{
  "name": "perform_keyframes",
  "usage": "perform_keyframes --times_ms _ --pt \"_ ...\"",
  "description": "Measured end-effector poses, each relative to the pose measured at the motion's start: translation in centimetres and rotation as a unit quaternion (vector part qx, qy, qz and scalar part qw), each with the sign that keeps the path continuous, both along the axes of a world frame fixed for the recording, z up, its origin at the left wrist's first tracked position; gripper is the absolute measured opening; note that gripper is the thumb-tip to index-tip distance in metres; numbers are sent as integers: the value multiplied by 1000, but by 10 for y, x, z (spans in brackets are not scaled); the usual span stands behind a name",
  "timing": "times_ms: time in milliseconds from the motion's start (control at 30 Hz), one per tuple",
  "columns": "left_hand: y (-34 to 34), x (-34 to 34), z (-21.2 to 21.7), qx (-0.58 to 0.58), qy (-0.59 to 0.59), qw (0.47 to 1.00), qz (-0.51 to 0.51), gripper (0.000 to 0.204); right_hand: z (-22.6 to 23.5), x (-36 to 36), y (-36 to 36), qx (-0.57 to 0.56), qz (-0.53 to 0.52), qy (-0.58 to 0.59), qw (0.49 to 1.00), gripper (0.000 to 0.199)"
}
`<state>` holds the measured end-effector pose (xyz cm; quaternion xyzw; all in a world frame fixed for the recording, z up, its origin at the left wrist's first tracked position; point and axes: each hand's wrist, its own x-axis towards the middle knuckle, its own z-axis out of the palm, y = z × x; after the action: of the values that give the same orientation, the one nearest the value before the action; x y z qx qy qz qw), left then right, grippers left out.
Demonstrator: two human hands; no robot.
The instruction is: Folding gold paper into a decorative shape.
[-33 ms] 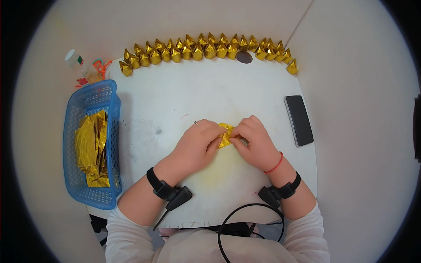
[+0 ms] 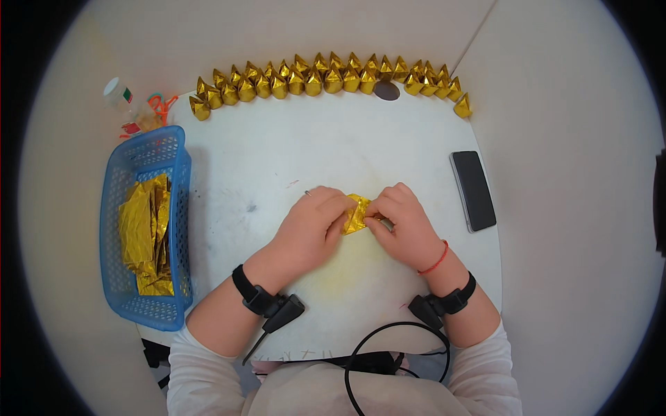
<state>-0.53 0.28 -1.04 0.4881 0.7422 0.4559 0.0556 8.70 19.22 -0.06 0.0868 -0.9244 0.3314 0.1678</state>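
Note:
Over the middle of the white table, a small piece of gold foil paper (image 2: 356, 215) is stretched between my hands. My left hand (image 2: 310, 225) pinches its left side between thumb and fingers. On the other side, my right hand (image 2: 397, 220) grips the right edge the same way, and its fingertips cover part of the foil. The piece looks partly folded, but the folds under my fingers are hidden. Along the table's far edge stand several folded gold paper ingots (image 2: 279, 84) with pointed tops, in close rows.
At the left, a blue plastic basket (image 2: 184, 208) holds a stack of gold foil sheets (image 2: 144, 225). Orange-handled scissors (image 2: 161, 105) and a clear bottle (image 2: 118, 93) are beyond it. A dark phone (image 2: 473, 191) lies at right, a brown disc (image 2: 386, 91) by the ingots, a black cable (image 2: 352, 353) near me.
My left hand has shifted slightly to the left, so a little more of the gold foil shows between my hands. My right hand is almost unmoved.

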Motion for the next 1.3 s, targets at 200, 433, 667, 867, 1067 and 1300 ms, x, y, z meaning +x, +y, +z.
perform_keyframes --times_ms 200,433,667,867,1067,1300 --pt "-2 3 9 -75 91 980 162 24 1 1 0 15 -14 -2 1000 12" --pt "-4 3 6 -93 61 984 136 26 3 3 1 20 -7 -24 999 13" --pt "-2 5 8 -68 -27 992 100 24 2 1 -4 -41 -60 27 997 22" --pt "-4 2 8 19 98 989 108 17 4 2 1 -38 -34 26 998 18" --pt "-2 3 13 57 177 977 104 20 3 1 2 -12 -41 96 994 15" --pt "-5 4 4 -53 142 987 46 18 4 4 3 35 -9 -3 999 14"
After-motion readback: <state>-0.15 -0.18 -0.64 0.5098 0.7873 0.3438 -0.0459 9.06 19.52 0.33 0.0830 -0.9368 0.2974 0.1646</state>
